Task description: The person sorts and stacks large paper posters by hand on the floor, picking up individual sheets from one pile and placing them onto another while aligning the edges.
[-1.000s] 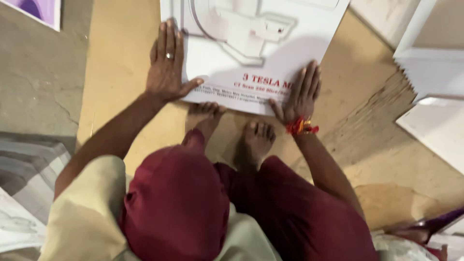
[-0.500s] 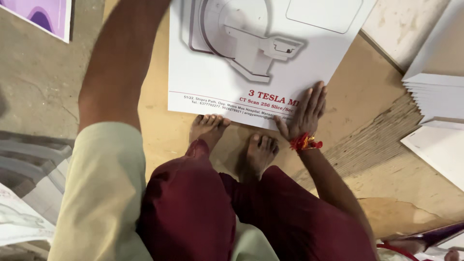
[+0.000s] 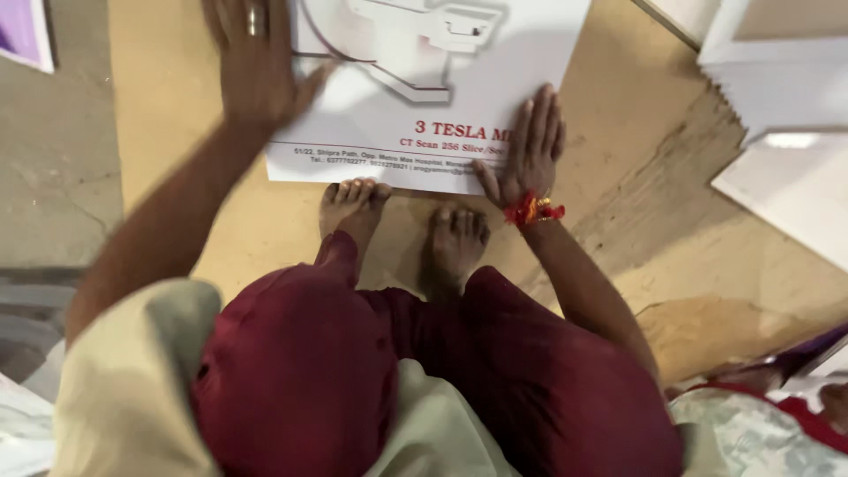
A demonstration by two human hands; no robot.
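Left hand [image 3: 256, 71]: my grip open, palm flat on white printed sheet [image 3: 459, 97].
Right hand [image 3: 528, 150]: open, flat on sheet's lower edge.
Sheet: on brown board [image 3: 636, 203].

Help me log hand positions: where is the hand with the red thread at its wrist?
In the head view, the right hand lies flat, palm down, on the near right part of the white printed sheet, just ahead of the person's bare right foot.

A large white rectangular printed sheet [image 3: 442, 97] with a grey machine drawing and red lettering lies upper centre; possibly a purple poster [image 3: 22, 31] sits upper left.
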